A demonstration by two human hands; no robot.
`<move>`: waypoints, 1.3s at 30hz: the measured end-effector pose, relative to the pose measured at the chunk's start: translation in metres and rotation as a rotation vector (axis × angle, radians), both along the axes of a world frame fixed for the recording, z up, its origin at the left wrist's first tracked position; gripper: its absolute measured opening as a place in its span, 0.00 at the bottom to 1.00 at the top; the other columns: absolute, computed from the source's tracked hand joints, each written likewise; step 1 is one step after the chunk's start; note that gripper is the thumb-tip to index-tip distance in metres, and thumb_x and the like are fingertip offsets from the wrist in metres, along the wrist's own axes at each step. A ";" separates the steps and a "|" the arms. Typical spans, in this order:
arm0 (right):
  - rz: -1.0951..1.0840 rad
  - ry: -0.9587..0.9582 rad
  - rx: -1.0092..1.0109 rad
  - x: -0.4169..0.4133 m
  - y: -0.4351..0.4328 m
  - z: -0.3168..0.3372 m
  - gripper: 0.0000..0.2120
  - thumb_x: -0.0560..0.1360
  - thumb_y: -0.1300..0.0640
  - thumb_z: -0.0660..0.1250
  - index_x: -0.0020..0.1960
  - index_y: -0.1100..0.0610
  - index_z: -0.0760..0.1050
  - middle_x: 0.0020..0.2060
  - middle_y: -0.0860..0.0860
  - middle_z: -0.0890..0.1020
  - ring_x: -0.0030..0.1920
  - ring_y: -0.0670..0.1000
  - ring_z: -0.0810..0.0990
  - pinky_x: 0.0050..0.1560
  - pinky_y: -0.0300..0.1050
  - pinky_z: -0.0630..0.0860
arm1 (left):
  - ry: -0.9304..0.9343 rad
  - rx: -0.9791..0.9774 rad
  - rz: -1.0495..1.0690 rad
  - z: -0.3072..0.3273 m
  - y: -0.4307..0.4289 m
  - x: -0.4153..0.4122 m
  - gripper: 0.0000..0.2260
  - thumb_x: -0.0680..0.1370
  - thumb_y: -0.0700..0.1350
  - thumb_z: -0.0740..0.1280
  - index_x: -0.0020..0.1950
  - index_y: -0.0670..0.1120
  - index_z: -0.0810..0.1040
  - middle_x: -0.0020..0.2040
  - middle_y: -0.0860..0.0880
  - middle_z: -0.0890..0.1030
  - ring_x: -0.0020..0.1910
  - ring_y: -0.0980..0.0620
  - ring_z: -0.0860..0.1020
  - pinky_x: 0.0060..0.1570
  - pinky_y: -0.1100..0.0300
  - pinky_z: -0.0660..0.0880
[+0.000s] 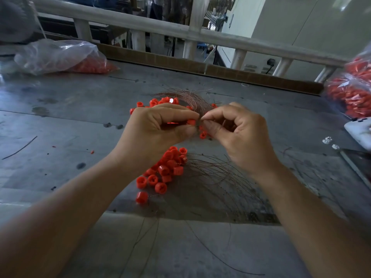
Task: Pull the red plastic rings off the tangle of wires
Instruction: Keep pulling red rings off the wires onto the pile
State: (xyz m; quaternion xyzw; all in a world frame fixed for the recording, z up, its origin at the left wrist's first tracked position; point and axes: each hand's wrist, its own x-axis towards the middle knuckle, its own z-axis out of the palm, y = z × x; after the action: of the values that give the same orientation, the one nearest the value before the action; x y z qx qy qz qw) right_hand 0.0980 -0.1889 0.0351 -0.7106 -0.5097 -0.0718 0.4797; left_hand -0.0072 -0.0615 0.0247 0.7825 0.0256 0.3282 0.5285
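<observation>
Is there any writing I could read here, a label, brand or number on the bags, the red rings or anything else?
None can be read.
The plastic bag at left carries no visible print, the red rings show only moulded cross shapes, and the white object at the right edge shows no lettering.

1. Left hand [160, 127], forearm entering from 7 o'clock: fingers curled, thumb and forefinger pinching a red ring [191, 122].
2. Right hand [239, 135], forearm from 5 o'clock: fingertips pinch the wires [195, 103], just beside the left's.
</observation>
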 end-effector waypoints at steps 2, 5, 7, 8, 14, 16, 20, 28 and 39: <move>-0.013 -0.010 -0.003 0.001 -0.001 0.001 0.10 0.70 0.61 0.70 0.41 0.46 0.76 0.35 0.44 0.76 0.35 0.40 0.73 0.36 0.29 0.67 | 0.006 -0.006 -0.020 0.000 0.001 0.000 0.12 0.65 0.46 0.68 0.48 0.53 0.79 0.47 0.56 0.81 0.48 0.61 0.80 0.50 0.69 0.74; -0.053 -0.023 0.002 0.005 -0.003 0.003 0.09 0.70 0.61 0.70 0.42 0.47 0.77 0.34 0.42 0.75 0.34 0.39 0.73 0.36 0.29 0.67 | 0.013 -0.083 -0.064 -0.002 0.003 0.000 0.11 0.64 0.45 0.69 0.46 0.51 0.80 0.41 0.55 0.84 0.43 0.59 0.81 0.45 0.69 0.75; -0.074 -0.002 0.025 0.008 -0.006 0.006 0.08 0.70 0.61 0.70 0.41 0.48 0.78 0.33 0.42 0.76 0.34 0.39 0.73 0.36 0.29 0.68 | 0.020 -0.149 -0.067 -0.004 0.005 0.001 0.12 0.63 0.43 0.70 0.46 0.50 0.80 0.39 0.54 0.84 0.39 0.56 0.82 0.42 0.67 0.77; -0.073 0.016 0.037 0.008 -0.008 0.008 0.09 0.71 0.61 0.70 0.40 0.47 0.77 0.33 0.42 0.76 0.34 0.40 0.74 0.36 0.29 0.68 | 0.021 -0.168 -0.059 -0.006 0.006 0.002 0.13 0.62 0.43 0.70 0.45 0.50 0.80 0.38 0.52 0.83 0.37 0.56 0.82 0.40 0.66 0.77; 0.014 0.100 0.017 0.001 -0.009 0.012 0.09 0.71 0.60 0.70 0.37 0.48 0.77 0.31 0.42 0.79 0.32 0.44 0.76 0.34 0.33 0.72 | 0.031 -0.120 -0.004 -0.007 0.009 0.002 0.11 0.57 0.47 0.73 0.38 0.54 0.80 0.37 0.55 0.83 0.37 0.58 0.81 0.40 0.68 0.77; 0.031 0.116 -0.007 -0.001 -0.009 0.011 0.08 0.71 0.60 0.69 0.37 0.49 0.77 0.31 0.42 0.78 0.31 0.43 0.74 0.33 0.32 0.70 | 0.034 -0.099 -0.010 -0.007 0.008 0.001 0.11 0.58 0.47 0.72 0.38 0.56 0.80 0.38 0.57 0.83 0.38 0.60 0.81 0.41 0.70 0.76; 0.037 0.131 -0.024 -0.005 -0.007 0.010 0.07 0.72 0.61 0.69 0.37 0.51 0.77 0.33 0.46 0.79 0.31 0.47 0.74 0.32 0.36 0.72 | 0.025 -0.104 -0.017 -0.007 0.008 0.001 0.11 0.57 0.46 0.72 0.37 0.56 0.80 0.37 0.57 0.83 0.37 0.60 0.81 0.39 0.70 0.76; 0.043 0.116 -0.042 -0.010 -0.004 0.007 0.08 0.72 0.62 0.69 0.37 0.50 0.77 0.32 0.43 0.78 0.31 0.46 0.74 0.32 0.33 0.71 | 0.018 -0.118 -0.066 -0.007 0.007 0.001 0.09 0.58 0.45 0.73 0.36 0.54 0.81 0.39 0.53 0.84 0.38 0.56 0.82 0.39 0.66 0.78; 0.056 0.102 -0.053 -0.012 -0.006 0.006 0.08 0.72 0.62 0.69 0.37 0.51 0.77 0.32 0.43 0.76 0.31 0.41 0.73 0.32 0.29 0.67 | 0.025 -0.066 -0.062 -0.006 0.003 -0.002 0.11 0.59 0.45 0.72 0.40 0.54 0.79 0.38 0.56 0.83 0.37 0.59 0.81 0.39 0.68 0.77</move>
State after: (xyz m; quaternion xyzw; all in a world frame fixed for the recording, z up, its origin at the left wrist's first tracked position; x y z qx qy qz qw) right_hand 0.0859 -0.1949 0.0410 -0.7114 -0.5059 -0.0085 0.4878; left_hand -0.0092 -0.0582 0.0186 0.7691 0.0185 0.3009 0.5635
